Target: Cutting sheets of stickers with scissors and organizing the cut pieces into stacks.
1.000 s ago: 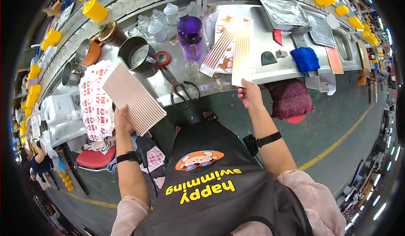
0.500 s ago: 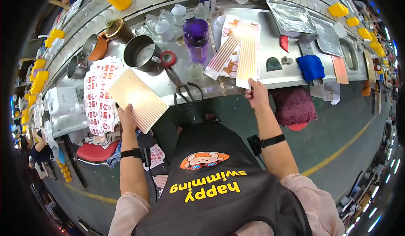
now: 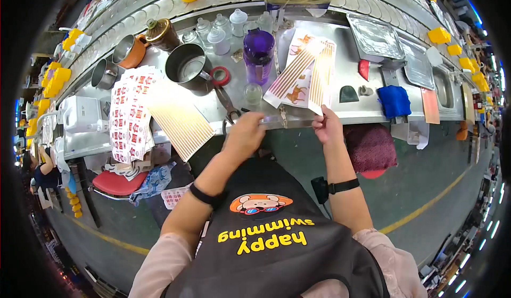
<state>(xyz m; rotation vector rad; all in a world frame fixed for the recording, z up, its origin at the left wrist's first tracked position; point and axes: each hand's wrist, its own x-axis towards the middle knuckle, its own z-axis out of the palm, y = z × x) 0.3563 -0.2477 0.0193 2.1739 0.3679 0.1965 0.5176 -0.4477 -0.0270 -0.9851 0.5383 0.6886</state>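
Observation:
My right hand pinches the near end of a gold-striped paper strip at the table's front edge. Partly beneath that strip lie another striped strip and a white sheet printed with brown horses. Reaching across to the middle, my left hand hovers at the table edge, its fingers blurred. It covers part of the black-handled scissors; whether it touches them I cannot tell. A wider gold-striped sheet rests on the left, overhanging the edge, beside a stack of red-printed sheets.
A metal pot, red tape roll, purple bottle and small glass jar stand mid-table, with several glass bottles behind. Blue cloth and foil trays are to the right. A maroon-covered stool sits below.
My left hand has let go of the wider gold-striped sheet and moved right toward the scissors. My right hand still holds the strip's end. The view has shifted slightly.

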